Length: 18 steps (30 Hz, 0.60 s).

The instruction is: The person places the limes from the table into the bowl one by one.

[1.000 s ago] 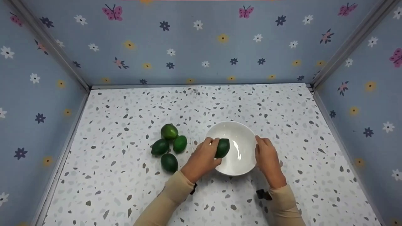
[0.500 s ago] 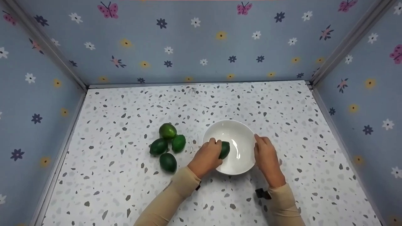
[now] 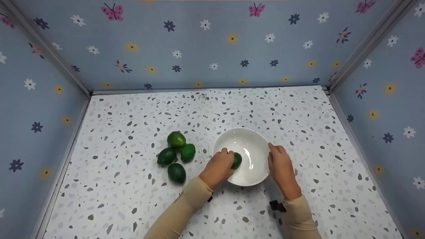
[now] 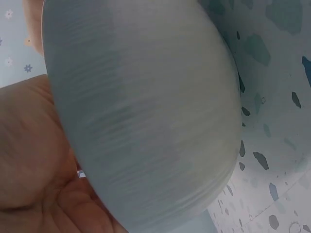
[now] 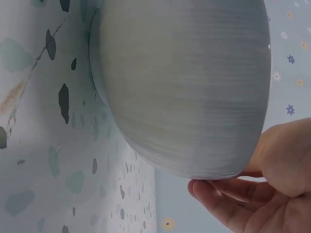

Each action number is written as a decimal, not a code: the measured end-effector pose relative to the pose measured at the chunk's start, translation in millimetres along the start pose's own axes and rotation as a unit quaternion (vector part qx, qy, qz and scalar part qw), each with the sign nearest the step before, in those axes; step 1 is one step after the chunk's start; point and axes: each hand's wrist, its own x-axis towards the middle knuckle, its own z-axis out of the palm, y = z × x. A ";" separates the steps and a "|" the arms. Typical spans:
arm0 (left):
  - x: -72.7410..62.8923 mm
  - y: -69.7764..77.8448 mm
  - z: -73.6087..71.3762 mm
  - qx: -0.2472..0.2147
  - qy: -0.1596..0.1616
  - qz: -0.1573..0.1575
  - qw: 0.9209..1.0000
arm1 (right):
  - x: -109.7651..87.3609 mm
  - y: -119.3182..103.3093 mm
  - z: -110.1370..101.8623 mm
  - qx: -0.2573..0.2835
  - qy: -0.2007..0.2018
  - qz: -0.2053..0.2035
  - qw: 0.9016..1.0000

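Note:
In the head view, my left hand [image 3: 219, 167] holds a dark green lime [image 3: 237, 161] low inside the left part of a white bowl [image 3: 254, 146]. My fingers cover much of that lime. At the bowl's right rim, my right hand [image 3: 282, 166] grips the edge; in the right wrist view its fingertips [image 5: 204, 187] touch the outside of the bowl [image 5: 189, 87]. From the left wrist, the bowl wall [image 4: 146, 116] hides the lime and most of the fingers of my left hand [image 4: 34, 160].
Left of the bowl lies a loose group of several limes, among them a lighter one [image 3: 176, 139] at the back and a dark one [image 3: 176, 173] nearest me. Patterned blue walls [image 3: 212, 43] border the speckled white table [image 3: 132, 113] at the back and both sides.
My left hand has lowered the lime deeper into the bowl, and less of the fruit shows now. The right hand keeps its hold on the rim. The head view has shifted slightly.

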 end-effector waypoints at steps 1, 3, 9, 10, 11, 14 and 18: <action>-0.1 0.1 0.2 0.002 0.005 0.002 1.000 | 0.5 0.0 0.0 0.000 0.000 -0.001 1.000; -0.7 0.4 0.4 0.011 0.014 0.005 1.000 | 1.6 0.3 0.1 0.001 0.003 -0.003 1.000; -8.9 2.6 -2.5 0.012 0.040 -0.005 0.999 | 2.5 1.1 1.6 0.002 0.009 -0.012 1.000; -11.5 2.6 -3.8 0.007 0.045 -0.007 0.999 | 2.1 1.0 1.7 0.002 0.008 -0.010 1.000; -14.8 2.7 -5.1 0.000 0.052 -0.008 0.999 | 1.6 0.7 1.5 0.001 0.005 -0.007 1.000; -25.3 1.8 -9.8 -0.018 0.080 -0.001 0.997 | 0.5 0.0 0.9 0.001 -0.005 0.007 1.000; -38.8 0.3 -16.6 -0.042 0.136 0.020 0.990 | 0.6 -0.3 -0.4 -0.001 -0.007 0.015 1.000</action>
